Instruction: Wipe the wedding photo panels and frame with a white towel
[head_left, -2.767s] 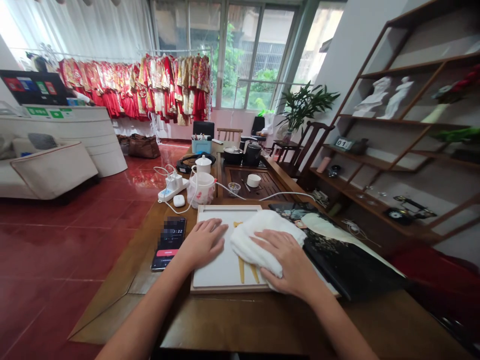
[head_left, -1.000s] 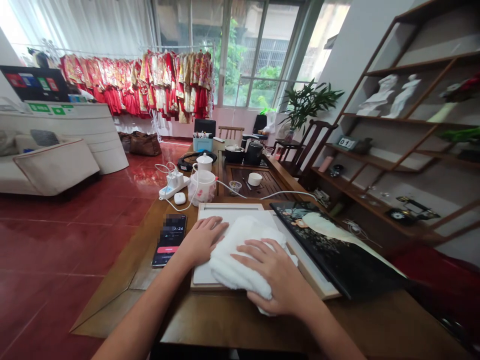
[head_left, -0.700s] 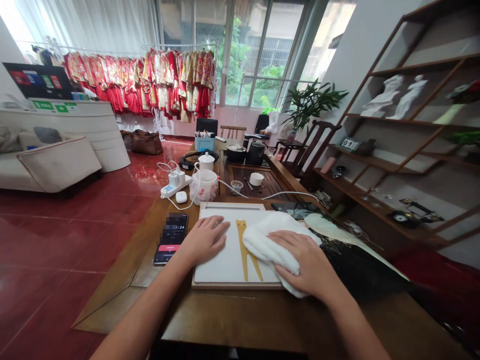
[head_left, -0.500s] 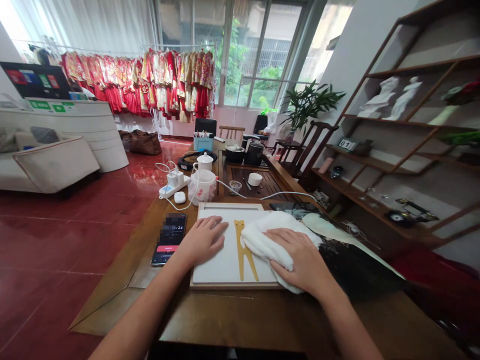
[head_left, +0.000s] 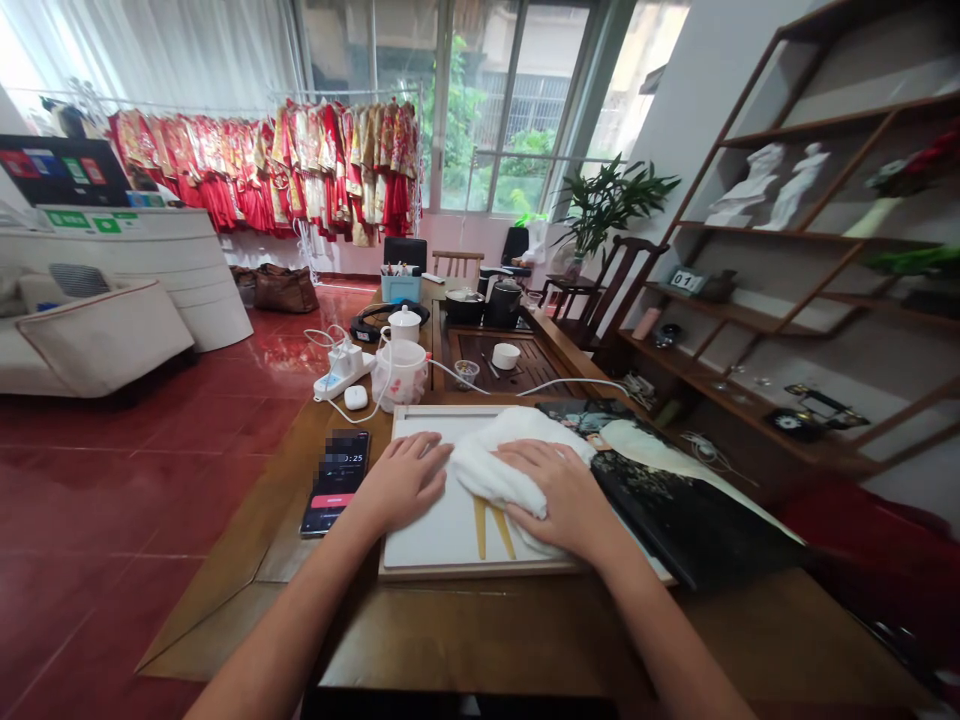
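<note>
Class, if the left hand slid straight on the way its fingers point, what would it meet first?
Most likely the left edge of the white towel, close beside the left hand's fingertips; whether they already touch is unclear.

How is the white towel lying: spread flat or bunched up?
Bunched up: the towel lies in thick, rounded folds under the right hand.

wooden table (head_left: 450,630) | on it: phone (head_left: 335,488) | framed white board (head_left: 431,540) | power strip (head_left: 330,385) | white case (head_left: 356,398)
</note>
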